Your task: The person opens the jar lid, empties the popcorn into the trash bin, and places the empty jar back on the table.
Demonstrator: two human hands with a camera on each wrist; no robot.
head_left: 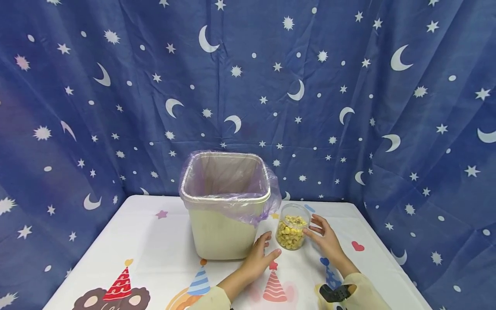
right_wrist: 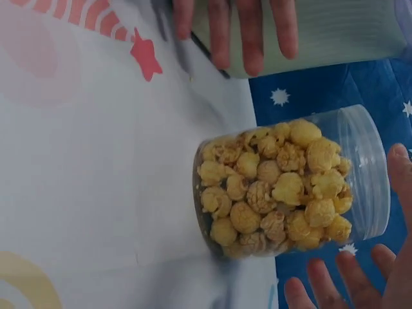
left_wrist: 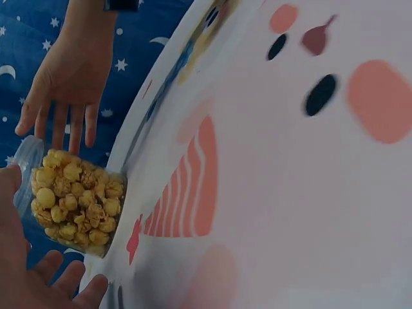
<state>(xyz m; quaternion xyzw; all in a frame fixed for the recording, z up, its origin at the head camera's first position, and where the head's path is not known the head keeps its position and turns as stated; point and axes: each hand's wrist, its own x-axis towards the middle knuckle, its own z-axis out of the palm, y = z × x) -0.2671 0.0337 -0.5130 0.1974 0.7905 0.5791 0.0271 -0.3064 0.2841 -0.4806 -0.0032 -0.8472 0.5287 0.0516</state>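
Observation:
A clear plastic jar (head_left: 291,236) of yellow popcorn stands upright on the table, with no lid over its mouth in the head view. On its right is my right hand (head_left: 327,241), fingers spread and thumb close to the rim. My left hand (head_left: 257,259) reaches in from the left with fingers apart, between the bin and the jar. The left wrist view puts the popcorn (left_wrist: 77,199) between both hands. In the right wrist view, a gap shows between the jar (right_wrist: 283,187) and the fingers (right_wrist: 357,283) below it.
A cream bin (head_left: 222,234) lined with a thin purple bag (head_left: 273,193) stands just left of the jar. The white tablecloth (head_left: 155,241) has printed party hats and animals. Behind hangs a blue curtain (head_left: 248,103) with moons and stars.

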